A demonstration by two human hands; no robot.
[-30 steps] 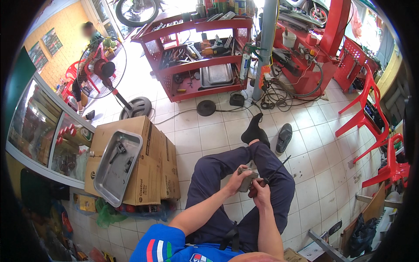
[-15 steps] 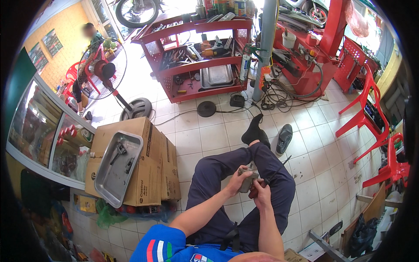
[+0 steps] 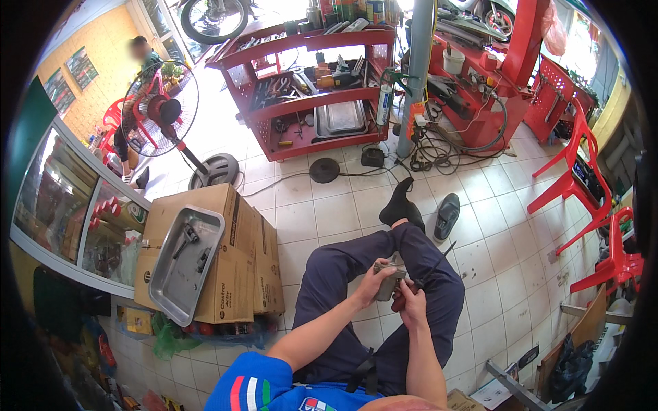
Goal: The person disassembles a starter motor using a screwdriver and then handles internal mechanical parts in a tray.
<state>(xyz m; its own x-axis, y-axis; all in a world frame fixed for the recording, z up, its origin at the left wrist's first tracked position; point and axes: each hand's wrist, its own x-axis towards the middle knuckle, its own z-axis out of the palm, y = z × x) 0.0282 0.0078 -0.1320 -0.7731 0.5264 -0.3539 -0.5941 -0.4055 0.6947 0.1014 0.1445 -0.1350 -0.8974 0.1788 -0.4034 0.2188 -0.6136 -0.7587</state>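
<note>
1. Grey metal part (image 3: 388, 286) is sitting right of the cardboard box (image 3: 229, 277); my left grip (image 3: 371, 282) is holding it.
2. My right grip (image 3: 412, 305) is pinching a dark reddish piece (image 3: 397, 303), also right of the box.

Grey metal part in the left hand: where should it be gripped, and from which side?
Grip the grey metal part probably by its left flank, from the left, as the left hand does: its body looks blocky, and the right hand crowds its lower right.
</note>
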